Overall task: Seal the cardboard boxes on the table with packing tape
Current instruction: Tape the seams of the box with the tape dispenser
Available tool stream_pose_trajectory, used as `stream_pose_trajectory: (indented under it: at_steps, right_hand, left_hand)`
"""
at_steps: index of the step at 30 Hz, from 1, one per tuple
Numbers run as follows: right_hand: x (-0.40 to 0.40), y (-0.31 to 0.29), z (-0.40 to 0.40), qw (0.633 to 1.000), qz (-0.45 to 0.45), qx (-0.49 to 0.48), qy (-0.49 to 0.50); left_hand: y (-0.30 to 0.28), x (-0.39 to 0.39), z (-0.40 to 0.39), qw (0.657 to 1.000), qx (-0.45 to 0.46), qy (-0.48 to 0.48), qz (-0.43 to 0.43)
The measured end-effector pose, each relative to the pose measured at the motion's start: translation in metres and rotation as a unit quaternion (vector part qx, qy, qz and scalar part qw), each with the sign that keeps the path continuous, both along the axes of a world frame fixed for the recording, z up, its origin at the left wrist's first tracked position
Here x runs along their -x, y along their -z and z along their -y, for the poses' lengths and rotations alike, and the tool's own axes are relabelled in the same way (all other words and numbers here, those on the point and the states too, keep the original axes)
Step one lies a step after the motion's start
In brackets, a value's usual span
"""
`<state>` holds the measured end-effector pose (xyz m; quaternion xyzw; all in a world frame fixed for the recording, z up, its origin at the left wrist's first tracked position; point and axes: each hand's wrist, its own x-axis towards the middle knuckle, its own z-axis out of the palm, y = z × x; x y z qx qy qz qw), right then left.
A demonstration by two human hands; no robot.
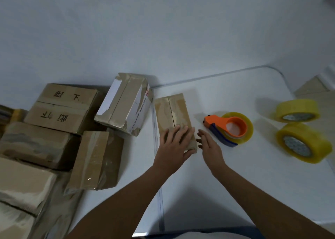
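A small cardboard box (174, 117) lay flat on the white worktop (253, 184), near its centre seam. The box flaps were closed, and tape already covered part of the top along the flap joint. Its contents could not be seen.

To the left, a group of cardboard boxes stood close together, all closed, with contents hidden:
- a white-sided box (125, 103), tilted, just beside the small box;
- a taped brown box (96, 159) in front of it;
- a marked box (61, 108) with handwritten characters on its flaps;
- further stacked boxes (27, 166) at the left edge.

A tape dispenser (230, 128), orange with a blue base and loaded with a clear roll, rested on the worktop just to the right of the small box. Two spare yellow tape rolls (299, 110) (302, 142) lay well apart from it, near the right edge.

The left hand (175, 144) lay palm down on the near end of the small box, fingers spread wide and flat, grasping nothing. The right hand (210, 144) was positioned just beside the box's near right corner, fingers extended and loosely apart, holding nothing; whether its fingertips touched the box could not be determined. Both forearms reached forward from the lower edge of the view.
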<state>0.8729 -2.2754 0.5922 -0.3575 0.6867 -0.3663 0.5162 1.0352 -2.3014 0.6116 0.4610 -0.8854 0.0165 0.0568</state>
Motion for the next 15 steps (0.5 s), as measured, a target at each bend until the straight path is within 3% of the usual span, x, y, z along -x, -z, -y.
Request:
stream_pose_trajectory:
  at_steps: [3, 9, 11, 15]
  right_hand:
    - [-0.014, -0.019, -0.021, 0.999, 0.032, 0.025, 0.007]
    - [-0.033, -0.025, -0.029, 0.998, 0.005, 0.06, -0.017]
    - [-0.017, -0.022, -0.029, 0.996, -0.009, 0.056, -0.074]
    - [0.026, -0.017, -0.023, 0.963, -0.142, 0.081, -0.213]
  left_hand:
    - [0.001, 0.0, 0.0, 1.0, 0.015, 0.002, -0.014]
    - [-0.001, 0.001, -0.001, 1.0, 0.017, 0.008, -0.022]
    - [-0.001, -0.001, 0.0, 0.999, 0.012, 0.012, -0.03]
    - [0.002, -0.008, 0.004, 0.998, 0.017, 0.053, -0.007]
